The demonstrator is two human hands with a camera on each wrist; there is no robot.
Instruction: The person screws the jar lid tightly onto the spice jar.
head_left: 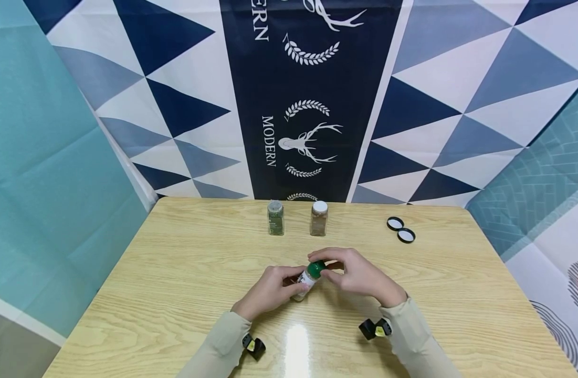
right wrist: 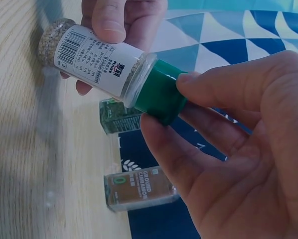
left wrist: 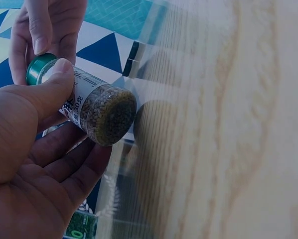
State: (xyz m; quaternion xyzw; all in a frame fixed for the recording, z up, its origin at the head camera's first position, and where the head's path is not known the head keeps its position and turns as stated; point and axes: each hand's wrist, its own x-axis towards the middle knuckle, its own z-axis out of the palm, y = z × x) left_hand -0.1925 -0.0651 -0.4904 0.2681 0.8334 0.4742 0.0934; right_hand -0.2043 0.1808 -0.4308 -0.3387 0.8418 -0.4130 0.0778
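Observation:
A clear spice jar (right wrist: pixel 95 59) with a white label and small pale grains inside is held tilted above the wooden table. My left hand (head_left: pixel 272 291) grips its body, thumb on the label and fingers underneath, as the left wrist view shows. On the jar's neck sits a green cap (right wrist: pixel 161 92). My right hand (head_left: pixel 359 273) pinches this cap between thumb and fingers. The jar's base (left wrist: pixel 114 117) faces the left wrist camera.
Toward the table's back edge stand a jar of green herbs (head_left: pixel 276 219) and a ground cinnamon jar (head_left: pixel 319 220) with a white lid. Farther right lie two round black-rimmed lids (head_left: pixel 395 223), side by side. A patterned cloth (head_left: pixel 194 105) hangs behind the table (head_left: pixel 175 262).

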